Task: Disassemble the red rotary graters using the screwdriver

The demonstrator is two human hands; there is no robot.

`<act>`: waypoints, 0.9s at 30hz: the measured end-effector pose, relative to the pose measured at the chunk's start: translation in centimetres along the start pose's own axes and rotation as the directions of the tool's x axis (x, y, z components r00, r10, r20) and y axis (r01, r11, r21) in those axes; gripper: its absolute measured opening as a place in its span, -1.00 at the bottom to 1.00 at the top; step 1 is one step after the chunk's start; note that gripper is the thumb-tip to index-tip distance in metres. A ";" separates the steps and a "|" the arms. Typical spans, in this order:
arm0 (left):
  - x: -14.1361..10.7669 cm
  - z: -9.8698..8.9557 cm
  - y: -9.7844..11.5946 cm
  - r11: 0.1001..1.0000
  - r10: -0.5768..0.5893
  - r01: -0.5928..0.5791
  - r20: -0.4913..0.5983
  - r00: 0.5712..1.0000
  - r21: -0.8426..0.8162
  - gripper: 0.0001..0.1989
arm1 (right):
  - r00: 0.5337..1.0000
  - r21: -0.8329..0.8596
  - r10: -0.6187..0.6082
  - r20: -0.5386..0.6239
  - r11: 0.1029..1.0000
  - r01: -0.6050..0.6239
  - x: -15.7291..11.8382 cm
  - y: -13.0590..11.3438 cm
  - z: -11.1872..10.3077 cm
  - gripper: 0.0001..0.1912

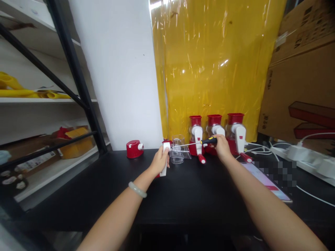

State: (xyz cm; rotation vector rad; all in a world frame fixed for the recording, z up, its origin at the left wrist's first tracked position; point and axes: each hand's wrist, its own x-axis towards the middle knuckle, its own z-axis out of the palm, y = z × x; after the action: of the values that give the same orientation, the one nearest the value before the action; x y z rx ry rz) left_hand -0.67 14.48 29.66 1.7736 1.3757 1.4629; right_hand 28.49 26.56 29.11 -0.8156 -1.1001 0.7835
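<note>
My left hand [159, 161] is closed around a white crank handle [163, 170] with a red part at its lower end, held a little above the black table. In my right hand [223, 149] is a screwdriver [208, 140] with a black and yellow grip. Its thin metal shaft points left, and the tip reaches the white handle's upper end; whether it sits in a screw is too small to tell. Behind the shaft stands a clear plastic housing [178, 158]. A red round base [134, 149] with a white knob rests to the left, apart from both hands.
Three red and white rotary graters [195, 129] stand in a row at the back right. A tablet [267, 181] lies by my right forearm, near a white power strip [303, 155] with cables. A black-framed shelf [70, 66] borders the left, and a large cardboard box [300, 80] the right.
</note>
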 end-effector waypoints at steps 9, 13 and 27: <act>0.0 -0.2 0.1 0.999 0.035 -0.034 -0.009 0.999 0.030 -0.52 | 0.996 -0.099 0.074 -0.043 0.992 -0.078 -0.6 -1.1 0.0 -0.63; -0.2 -0.2 0.3 0.998 0.047 -0.047 -0.002 0.999 0.040 -0.54 | 0.991 0.024 0.120 -0.058 0.993 -0.119 -0.2 -0.5 0.3 -0.69; 0.0 0.0 0.1 0.999 0.031 -0.031 -0.016 0.999 -0.016 -0.50 | 0.988 0.204 0.152 -0.035 0.969 -0.141 -0.2 -0.8 0.8 -0.78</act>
State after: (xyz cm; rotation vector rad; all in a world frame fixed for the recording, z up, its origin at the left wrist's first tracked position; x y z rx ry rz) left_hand -0.64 14.45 29.79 1.7843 1.3460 1.5034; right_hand 27.79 26.12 29.95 -0.7467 -0.9056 0.9765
